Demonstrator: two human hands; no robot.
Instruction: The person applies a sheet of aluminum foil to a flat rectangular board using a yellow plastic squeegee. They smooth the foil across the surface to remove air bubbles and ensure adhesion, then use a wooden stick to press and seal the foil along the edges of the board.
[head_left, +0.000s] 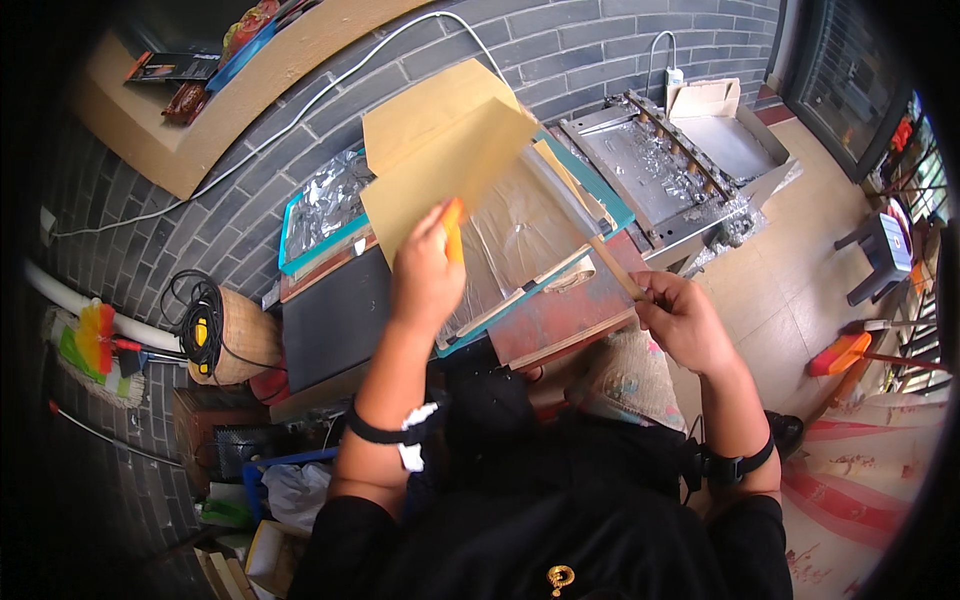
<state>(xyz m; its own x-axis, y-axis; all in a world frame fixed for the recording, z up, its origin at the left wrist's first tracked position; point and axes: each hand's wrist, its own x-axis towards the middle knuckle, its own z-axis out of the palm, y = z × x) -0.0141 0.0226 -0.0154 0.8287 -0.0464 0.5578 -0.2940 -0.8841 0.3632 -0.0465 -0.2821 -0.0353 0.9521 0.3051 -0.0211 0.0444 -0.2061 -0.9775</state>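
My left hand (431, 262) is closed around an orange object (452, 231), possibly a tool's handle, whose far end I cannot make out. Beyond it a tan sheet (450, 161), blurred at its right corner, stands over the work surface. My right hand (679, 319) grips the near end of a thin wooden strip (615, 268). The strip reaches to the right edge of a framed panel covered in wrinkled clear film (517, 232). This panel lies on a teal board (626, 214). Another tan sheet (420, 97) leans by the brick wall.
A blue tray with foil (322, 202) and a dark flat board (337, 319) are at the left. A metal frame device (645, 165) stands at the right, by an open cardboard box (739, 142). A wicker basket (244, 337) with black cable stands left; a stool (881, 251) stands on the floor.
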